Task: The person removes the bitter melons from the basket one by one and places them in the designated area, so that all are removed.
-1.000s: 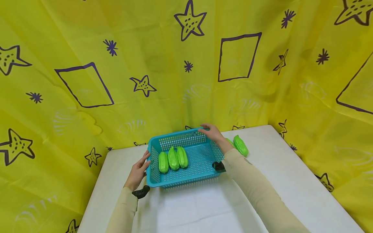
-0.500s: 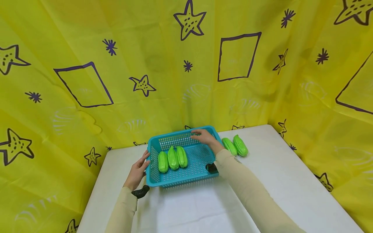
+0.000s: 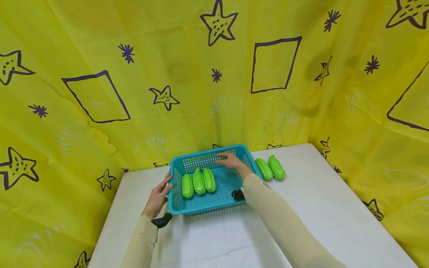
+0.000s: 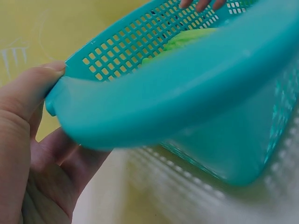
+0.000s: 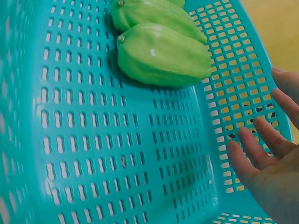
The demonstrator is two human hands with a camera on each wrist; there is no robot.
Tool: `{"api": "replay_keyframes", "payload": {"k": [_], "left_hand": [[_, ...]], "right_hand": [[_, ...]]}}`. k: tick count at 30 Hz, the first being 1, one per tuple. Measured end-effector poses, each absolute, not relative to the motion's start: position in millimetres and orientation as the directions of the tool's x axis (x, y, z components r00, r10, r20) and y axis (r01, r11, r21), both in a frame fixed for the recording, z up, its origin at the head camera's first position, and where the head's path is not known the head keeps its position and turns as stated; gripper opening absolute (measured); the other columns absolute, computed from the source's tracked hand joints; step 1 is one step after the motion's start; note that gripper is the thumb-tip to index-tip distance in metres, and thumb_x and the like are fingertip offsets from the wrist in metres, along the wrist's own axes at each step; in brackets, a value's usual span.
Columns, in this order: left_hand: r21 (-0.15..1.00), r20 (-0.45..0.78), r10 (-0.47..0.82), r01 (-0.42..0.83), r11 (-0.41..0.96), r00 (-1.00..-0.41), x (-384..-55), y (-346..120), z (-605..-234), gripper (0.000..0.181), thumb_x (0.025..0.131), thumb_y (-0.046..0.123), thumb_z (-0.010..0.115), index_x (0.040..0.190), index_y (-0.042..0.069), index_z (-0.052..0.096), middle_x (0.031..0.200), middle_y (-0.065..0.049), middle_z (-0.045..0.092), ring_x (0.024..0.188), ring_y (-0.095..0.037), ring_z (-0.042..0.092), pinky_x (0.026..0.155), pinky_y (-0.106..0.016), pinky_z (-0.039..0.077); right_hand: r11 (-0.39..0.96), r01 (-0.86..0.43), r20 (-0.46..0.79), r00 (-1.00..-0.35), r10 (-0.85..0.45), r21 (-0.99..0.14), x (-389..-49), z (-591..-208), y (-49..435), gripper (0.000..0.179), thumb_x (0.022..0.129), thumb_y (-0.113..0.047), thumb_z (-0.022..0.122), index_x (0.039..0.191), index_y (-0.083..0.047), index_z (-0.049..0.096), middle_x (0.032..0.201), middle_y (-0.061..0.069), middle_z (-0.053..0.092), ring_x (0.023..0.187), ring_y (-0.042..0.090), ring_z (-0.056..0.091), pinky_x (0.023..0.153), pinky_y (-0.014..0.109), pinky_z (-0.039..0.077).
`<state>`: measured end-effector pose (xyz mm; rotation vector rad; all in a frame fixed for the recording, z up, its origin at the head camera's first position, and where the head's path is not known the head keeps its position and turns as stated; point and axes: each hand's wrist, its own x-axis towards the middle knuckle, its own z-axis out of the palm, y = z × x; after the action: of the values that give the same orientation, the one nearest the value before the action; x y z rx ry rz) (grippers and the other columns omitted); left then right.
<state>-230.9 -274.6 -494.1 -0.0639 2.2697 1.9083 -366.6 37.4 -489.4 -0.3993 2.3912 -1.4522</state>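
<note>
A teal perforated basket (image 3: 228, 180) stands at the back of the table in the head view. Three green ridged gourds (image 3: 199, 182) lie side by side in its left half. At its left end, my left hand (image 3: 156, 199) holds the rim; the left wrist view shows the thumb over the rim (image 4: 163, 100) and the fingers beneath it. My right hand (image 3: 232, 163) hovers over the basket's right half, near the far wall, its fingers spread and holding nothing. The right wrist view has this hand (image 5: 275, 163) apart from the nearest gourd (image 5: 163, 56).
Two more green gourds (image 3: 270, 168) lie together on the white table (image 3: 321, 193), just right of the basket. A yellow patterned curtain (image 3: 187, 123) hangs close behind the basket and along both sides. Black wrist devices (image 3: 162, 221) are on both wrists.
My right hand has left the basket's right rim area and moved left over the inside, uncovering the two gourds on the right. The left hand and the basket have stayed in place.
</note>
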Motion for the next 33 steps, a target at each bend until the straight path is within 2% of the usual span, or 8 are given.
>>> {"api": "replay_keyframes", "payload": {"k": [9, 20, 27, 33], "left_hand": [[0.972, -0.170, 0.074, -0.155, 0.175, -0.983, -230, -273, -492, 0.052, 0.105, 0.020, 0.047, 0.154, 0.012, 0.031, 0.163, 0.009, 0.012, 0.148, -0.028, 0.016, 0.108, -0.055, 0.035], [0.968, -0.176, 0.079, -0.157, 0.198, -0.981, -232, -275, -492, 0.053, 0.106, 0.020, 0.045, 0.155, 0.011, 0.027, 0.163, 0.008, 0.009, 0.148, -0.029, 0.015, 0.108, -0.054, 0.036], [0.971, -0.152, 0.058, -0.138, 0.197, -0.987, -244, -285, -520, 0.053, 0.104, 0.028, 0.048, 0.155, 0.019, 0.032, 0.161, 0.016, 0.013, 0.148, -0.026, 0.017, 0.108, -0.055, 0.035], [0.973, -0.126, 0.060, -0.111, 0.204, -0.990, -245, -285, -524, 0.054, 0.104, 0.030, 0.049, 0.154, 0.020, 0.033, 0.160, 0.017, 0.015, 0.148, -0.024, 0.019, 0.107, -0.054, 0.037]], "right_hand": [[0.450, -0.073, -0.128, -0.907, -0.401, -0.890, -366, -497, 25, 0.048, 0.097, -0.025, 0.062, 0.141, -0.007, 0.053, 0.143, 0.020, 0.047, 0.129, 0.039, 0.045, 0.100, 0.051, 0.046], [0.402, -0.009, -0.203, -0.853, -0.480, -0.915, -364, -498, 14, 0.053, 0.095, -0.020, 0.066, 0.144, -0.008, 0.049, 0.149, 0.023, 0.040, 0.131, 0.039, 0.044, 0.101, 0.054, 0.045], [0.416, 0.037, -0.261, -0.828, -0.497, -0.909, -366, -500, 12, 0.053, 0.094, -0.021, 0.067, 0.143, -0.010, 0.051, 0.148, 0.021, 0.041, 0.131, 0.038, 0.044, 0.101, 0.053, 0.045], [0.419, 0.070, -0.309, -0.785, -0.537, -0.905, -363, -502, 11, 0.053, 0.094, -0.020, 0.067, 0.144, -0.012, 0.050, 0.152, 0.020, 0.036, 0.135, 0.039, 0.039, 0.104, 0.053, 0.043]]}}
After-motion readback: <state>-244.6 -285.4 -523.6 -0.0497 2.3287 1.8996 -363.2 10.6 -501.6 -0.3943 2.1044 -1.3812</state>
